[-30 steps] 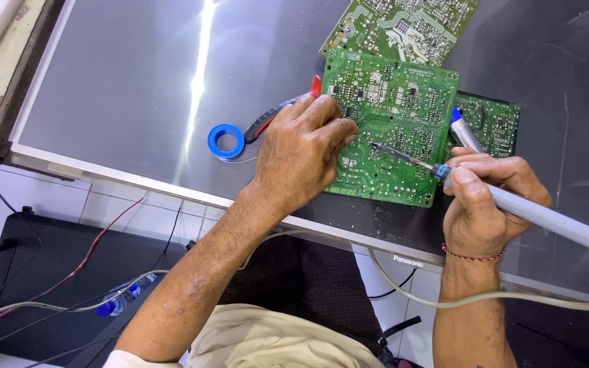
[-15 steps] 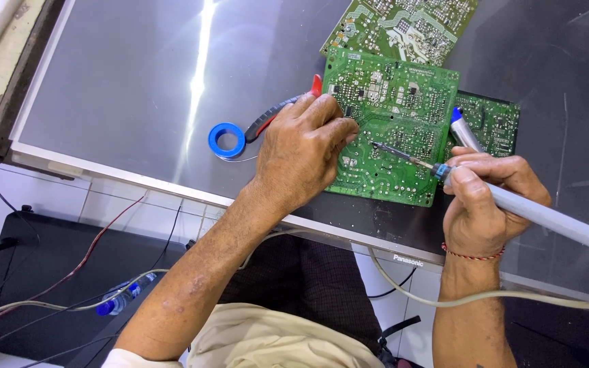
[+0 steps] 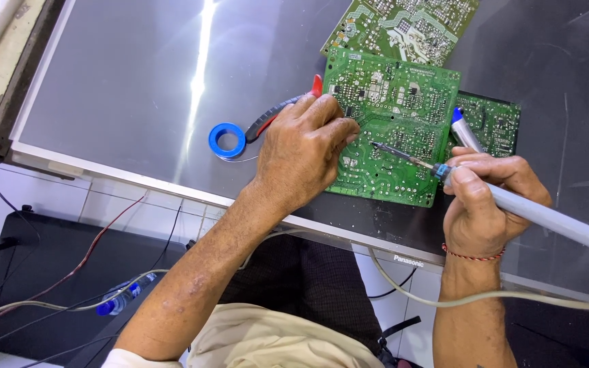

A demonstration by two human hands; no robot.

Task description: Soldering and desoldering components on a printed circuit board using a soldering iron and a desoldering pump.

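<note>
A green circuit board (image 3: 397, 116) lies solder side up on a flat screen panel (image 3: 124, 88). My left hand (image 3: 305, 153) rests on the board's left edge, fingers curled; whether they pinch anything is hidden. My right hand (image 3: 485, 204) grips a grey soldering iron (image 3: 547, 218) like a pen, its metal tip (image 3: 386, 150) touching the board near the middle. A blue-tipped white tool (image 3: 463, 133) lies just above my right hand.
Two more green boards (image 3: 403, 24) (image 3: 495, 123) lie behind and right of the first. A blue solder spool (image 3: 227, 140) and red-handled pliers (image 3: 281, 112) sit left of my left hand. The iron's cable (image 3: 512, 296), loose wires (image 3: 69, 272) and a bottle (image 3: 124, 296) lie below the panel edge.
</note>
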